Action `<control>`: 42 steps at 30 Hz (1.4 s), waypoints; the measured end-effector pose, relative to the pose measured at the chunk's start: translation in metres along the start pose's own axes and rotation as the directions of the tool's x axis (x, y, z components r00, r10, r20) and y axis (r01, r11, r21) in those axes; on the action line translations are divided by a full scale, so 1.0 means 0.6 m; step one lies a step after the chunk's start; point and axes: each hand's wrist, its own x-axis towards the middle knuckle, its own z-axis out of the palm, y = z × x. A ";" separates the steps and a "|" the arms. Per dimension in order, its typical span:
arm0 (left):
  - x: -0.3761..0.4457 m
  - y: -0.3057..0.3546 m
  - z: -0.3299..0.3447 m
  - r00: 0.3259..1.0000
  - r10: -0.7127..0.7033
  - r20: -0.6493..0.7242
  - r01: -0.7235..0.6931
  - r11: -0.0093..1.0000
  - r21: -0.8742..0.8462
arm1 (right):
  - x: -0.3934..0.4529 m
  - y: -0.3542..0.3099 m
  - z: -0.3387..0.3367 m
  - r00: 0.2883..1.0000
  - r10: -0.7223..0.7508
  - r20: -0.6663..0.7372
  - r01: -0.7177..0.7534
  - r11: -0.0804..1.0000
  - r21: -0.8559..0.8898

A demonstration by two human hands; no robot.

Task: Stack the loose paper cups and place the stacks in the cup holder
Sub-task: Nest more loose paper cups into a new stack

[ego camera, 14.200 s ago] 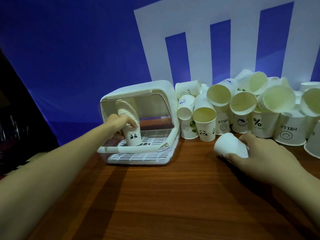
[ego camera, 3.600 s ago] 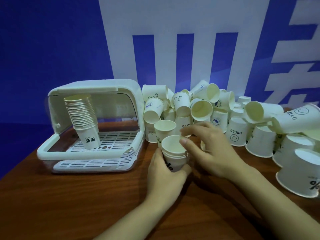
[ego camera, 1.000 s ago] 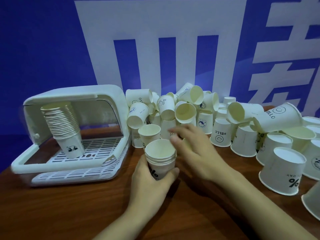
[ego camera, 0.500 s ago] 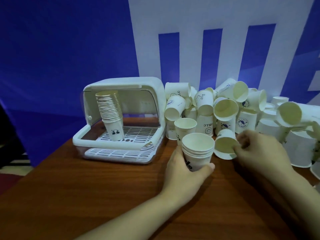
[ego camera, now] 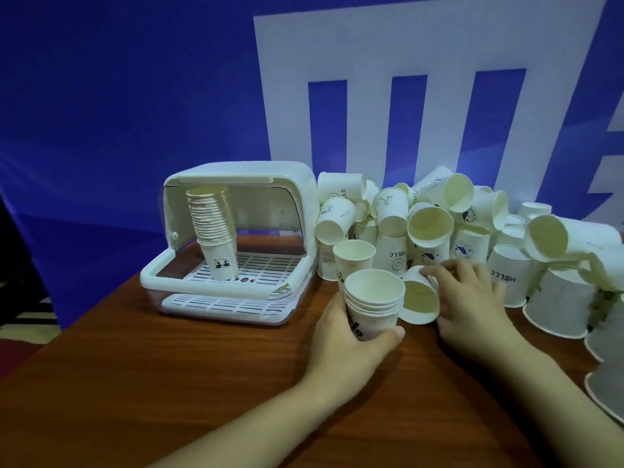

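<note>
On the wooden table (ego camera: 169, 383) just in front of me, my left hand (ego camera: 347, 342) is wrapped around a short stack of paper cups (ego camera: 373, 304), mouth up, fingers curled round its lower half so the rim stays free. My right hand (ego camera: 472, 305) has its fingers curled over a single loose cup (ego camera: 418, 295), which lies tipped on its side with its mouth facing me, touching the stack's right flank. To do this step well, I judge I should lift that cup clear, turn it base-down, line it up squarely over the stack's open mouth and press it in gently, steadying the stack low so the thin rims do not crumple. Beyond my hands lies the big heap of loose cups (ego camera: 439, 224), some upright, some inverted, some tumbled. To the left of the stack, well apart from both hands, stands the white cup holder (ego camera: 304, 204) with its lid raised, and a tall leaning stack (ego camera: 212, 231) already rests on its slatted tray.
</note>
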 end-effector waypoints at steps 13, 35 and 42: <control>-0.001 0.001 0.004 1.000 0.014 -0.001 -0.014 0.999 0.029 | -0.002 0.011 -0.024 0.979 -0.051 -0.197 0.074 0.991 0.113; 0.002 -0.002 0.007 0.998 0.051 0.028 -0.050 0.999 -0.017 | -0.025 -0.080 -0.026 0.997 -0.036 -0.074 0.081 0.569 0.818; 0.005 -0.008 0.010 0.998 0.064 -0.003 -0.064 0.998 -0.017 | -0.029 -0.096 -0.014 0.994 0.032 -0.105 0.076 0.484 0.871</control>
